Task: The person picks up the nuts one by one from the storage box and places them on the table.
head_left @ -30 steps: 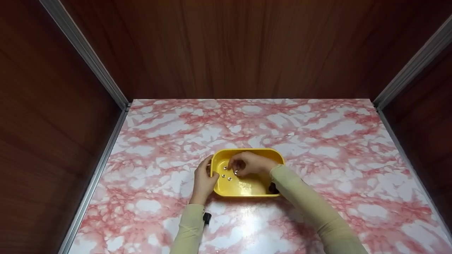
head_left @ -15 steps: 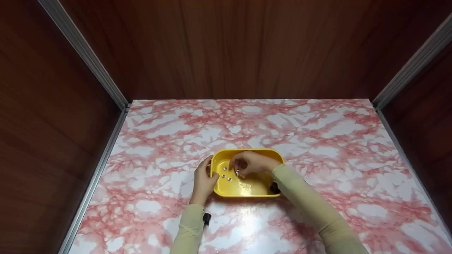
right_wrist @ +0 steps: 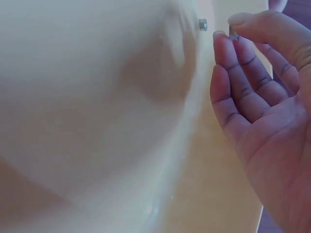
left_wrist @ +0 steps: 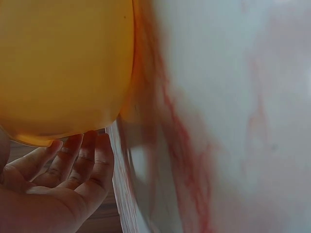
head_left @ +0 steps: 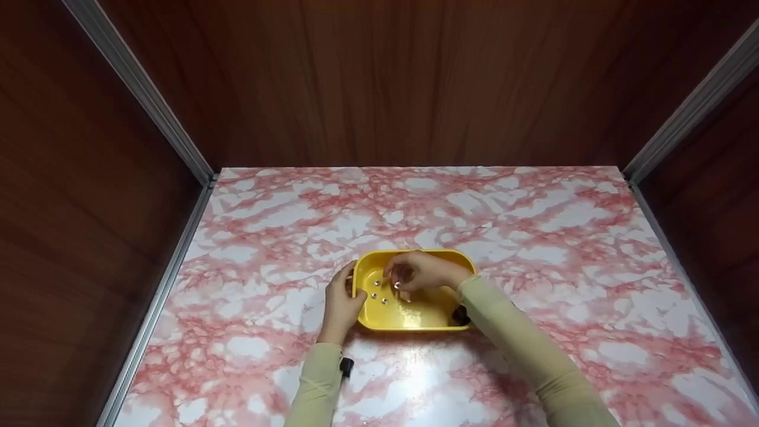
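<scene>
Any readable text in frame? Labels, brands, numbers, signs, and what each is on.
None readable.
Yellow plastic bin: no lettering visible; glare covers part of its floor.
Small silvery pieces: too small to tell.
Black wrist devices: too small to tell.
Marbled tabletop: pattern only.

Small pieces [head_left: 373, 296]: were too tiny in the head view to identify.
Pinched piece [right_wrist: 233, 33]: was partly covered by fingertips of the right hand [right_wrist: 269, 111].
Yellow bin [left_wrist: 63, 63]: ran past the left wrist view's top and left edges.
Left hand [left_wrist: 58, 194]: was cut off there, lower left.
Black object [head_left: 460, 315]: was partly hidden by the right sleeve [head_left: 516, 338].
</scene>
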The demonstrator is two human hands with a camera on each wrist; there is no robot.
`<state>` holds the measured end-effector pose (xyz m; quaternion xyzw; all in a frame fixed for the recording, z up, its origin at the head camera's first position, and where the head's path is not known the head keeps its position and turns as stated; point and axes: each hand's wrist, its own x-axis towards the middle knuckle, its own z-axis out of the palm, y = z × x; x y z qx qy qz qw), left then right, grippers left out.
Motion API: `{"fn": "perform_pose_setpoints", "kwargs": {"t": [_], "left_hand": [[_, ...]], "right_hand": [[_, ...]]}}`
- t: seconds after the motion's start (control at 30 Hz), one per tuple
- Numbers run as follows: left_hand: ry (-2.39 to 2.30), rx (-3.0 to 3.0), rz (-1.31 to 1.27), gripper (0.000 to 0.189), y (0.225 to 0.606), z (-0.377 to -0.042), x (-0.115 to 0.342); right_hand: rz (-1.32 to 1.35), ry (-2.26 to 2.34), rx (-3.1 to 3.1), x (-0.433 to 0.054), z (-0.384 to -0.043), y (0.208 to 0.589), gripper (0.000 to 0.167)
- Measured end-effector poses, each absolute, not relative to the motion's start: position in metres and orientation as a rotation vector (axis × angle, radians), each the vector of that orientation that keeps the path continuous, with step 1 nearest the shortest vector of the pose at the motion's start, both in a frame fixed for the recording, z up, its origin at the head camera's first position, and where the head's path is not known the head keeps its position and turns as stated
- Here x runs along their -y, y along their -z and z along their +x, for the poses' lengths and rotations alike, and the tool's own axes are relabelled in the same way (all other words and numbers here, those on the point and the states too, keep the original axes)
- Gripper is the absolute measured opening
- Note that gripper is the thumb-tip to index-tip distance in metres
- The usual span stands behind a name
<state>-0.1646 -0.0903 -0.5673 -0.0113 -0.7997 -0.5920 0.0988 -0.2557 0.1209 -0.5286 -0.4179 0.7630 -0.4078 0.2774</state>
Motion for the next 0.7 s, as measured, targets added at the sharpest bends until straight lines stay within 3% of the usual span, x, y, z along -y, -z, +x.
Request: {"fn": "perform_pose_setpoints", "kwargs": {"t": [0.7], "left_hand": [[1.749,2.360,-0.047,0.064,0.567,-0.164,0.091]], "right_hand": [[-1.147,1.151,-2.046,-0.123,-0.250,0.507,0.041]]}}
